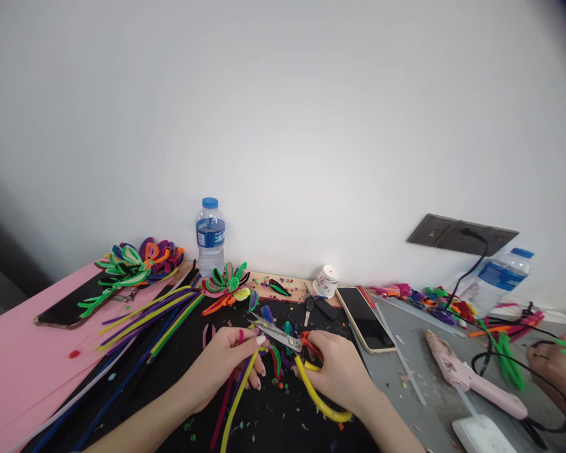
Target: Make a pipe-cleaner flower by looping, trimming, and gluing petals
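Note:
My left hand grips a bundle of pipe cleaners, yellow, red and purple, low over the black mat. My right hand holds small scissors with orange handles, blades pointing left toward the left hand's fingers. A yellow pipe cleaner curls under the right hand. Small bent pipe-cleaner loops lie between the two hands.
Loose pipe cleaners and finished pipe-cleaner flowers lie at the left. A water bottle, keys, a phone and a pink glue gun stand nearby. Another person's hand works at the right edge.

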`<state>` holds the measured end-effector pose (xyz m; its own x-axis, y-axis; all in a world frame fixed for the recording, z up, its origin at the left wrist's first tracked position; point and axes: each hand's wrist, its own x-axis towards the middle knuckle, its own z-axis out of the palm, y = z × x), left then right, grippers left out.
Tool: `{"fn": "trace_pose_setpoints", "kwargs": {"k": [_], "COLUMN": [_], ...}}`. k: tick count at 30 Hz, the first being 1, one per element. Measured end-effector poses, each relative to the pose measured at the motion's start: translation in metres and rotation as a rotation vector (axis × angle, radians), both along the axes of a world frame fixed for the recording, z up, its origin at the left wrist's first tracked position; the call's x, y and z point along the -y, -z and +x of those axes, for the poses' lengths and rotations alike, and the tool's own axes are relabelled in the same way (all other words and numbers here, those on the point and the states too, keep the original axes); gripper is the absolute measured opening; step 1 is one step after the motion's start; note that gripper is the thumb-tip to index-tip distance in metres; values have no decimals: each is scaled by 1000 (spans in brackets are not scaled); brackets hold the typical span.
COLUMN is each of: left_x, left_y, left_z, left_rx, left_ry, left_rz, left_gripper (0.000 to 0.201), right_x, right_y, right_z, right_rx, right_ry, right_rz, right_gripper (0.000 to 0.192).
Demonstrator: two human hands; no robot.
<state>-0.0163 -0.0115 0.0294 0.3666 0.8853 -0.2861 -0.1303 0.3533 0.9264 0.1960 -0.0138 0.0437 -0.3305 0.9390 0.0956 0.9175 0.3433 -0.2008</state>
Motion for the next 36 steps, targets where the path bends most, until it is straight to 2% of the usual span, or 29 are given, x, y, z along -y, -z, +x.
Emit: {"fn": "trace_pose_setpoints", "kwargs": {"k": [10, 15, 20, 23, 26, 29, 32, 36], "left_x": [-2, -2, -1, 1, 3, 7, 12, 17], "left_y": [3, 7, 10, 11, 10, 11, 15, 18], "left_z": [-3, -2, 0, 2, 5, 9, 14, 21], "left_rx": [-93, -124, -138, -156, -184, -212, -235, -258], "left_ry": [1, 31, 70, 97, 126, 174, 253, 307], "left_rz": [45, 62, 58, 81, 98, 122, 119, 105], "left_gripper": [31, 33, 34, 34, 35, 39, 45, 44], "right_x": [-1, -10, -21, -27, -29, -20, -3, 14], "right_y": [-4, 1, 14, 22, 20, 10, 3, 8], "right_z": [3, 12, 24, 30, 30, 20, 1, -22], "right_rx": [-44, -118, -93, -117, -173, -250, -349, -416], "right_ry": [37, 96, 249, 268, 217, 161, 4, -201], "right_rz": [-49, -121, 1, 1, 59, 188, 36, -176], "right_gripper": [27, 19, 14, 22, 23, 10, 15, 23]}}
